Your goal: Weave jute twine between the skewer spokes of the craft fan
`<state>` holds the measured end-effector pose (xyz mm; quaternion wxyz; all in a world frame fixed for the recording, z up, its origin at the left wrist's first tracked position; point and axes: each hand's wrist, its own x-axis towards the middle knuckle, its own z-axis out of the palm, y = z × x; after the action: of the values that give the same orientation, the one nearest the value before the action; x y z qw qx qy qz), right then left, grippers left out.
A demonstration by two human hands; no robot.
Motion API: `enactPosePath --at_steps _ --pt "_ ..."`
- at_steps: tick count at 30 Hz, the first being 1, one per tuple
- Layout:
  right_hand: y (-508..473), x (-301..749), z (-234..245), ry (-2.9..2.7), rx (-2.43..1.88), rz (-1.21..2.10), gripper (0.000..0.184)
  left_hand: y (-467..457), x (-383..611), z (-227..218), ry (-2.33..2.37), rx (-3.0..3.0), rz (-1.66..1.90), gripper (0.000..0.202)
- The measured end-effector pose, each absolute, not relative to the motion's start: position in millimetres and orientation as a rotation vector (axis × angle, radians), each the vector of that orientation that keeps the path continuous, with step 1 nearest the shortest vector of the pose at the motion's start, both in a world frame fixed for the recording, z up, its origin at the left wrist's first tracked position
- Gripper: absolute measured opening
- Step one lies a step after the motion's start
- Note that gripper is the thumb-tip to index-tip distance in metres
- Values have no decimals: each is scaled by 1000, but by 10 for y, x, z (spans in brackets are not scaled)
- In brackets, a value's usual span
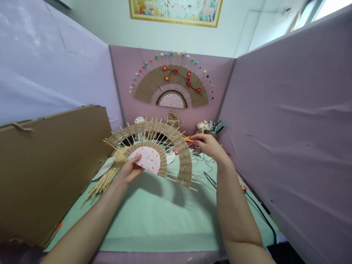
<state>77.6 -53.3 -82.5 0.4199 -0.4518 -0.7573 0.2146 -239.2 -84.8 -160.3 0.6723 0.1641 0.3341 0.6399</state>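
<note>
The fan (150,158) is gripped above the counter (165,220) by the left fingers (134,160); whether anything is pinched by the right fingers (198,137), near its right rim, cannot be told.

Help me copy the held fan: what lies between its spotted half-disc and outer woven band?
Head view: an inner woven band, then bare sticks spanning the gap to the outer woven band.

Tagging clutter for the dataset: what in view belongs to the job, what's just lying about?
Likely job:
woven fan, in the left hand
twine roll
stick bundle
decorated wall fan, perhaps a model

Likely just around:
cardboard, standing at left
framed picture, hung above
</note>
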Motion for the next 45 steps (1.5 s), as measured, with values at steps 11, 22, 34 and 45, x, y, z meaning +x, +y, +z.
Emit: enactPosePath --at_steps 11,22,34,45 --pt "-742 1122 -1535 -1284 -1064 724 33 -725 -1987 -1579 729 384 1323 48" --pt "-825 1111 -1656 -1279 -1178 706 30 -757 -1981 -1852 761 292 1341 42" --pt "-830 1010 -1701 -1388 -1121 581 37 -745 -2026 -1830 725 304 1368 47" --pt "-938 902 -1685 -1696 -1118 127 25 -696 -2041 -1868 678 318 1451 41"
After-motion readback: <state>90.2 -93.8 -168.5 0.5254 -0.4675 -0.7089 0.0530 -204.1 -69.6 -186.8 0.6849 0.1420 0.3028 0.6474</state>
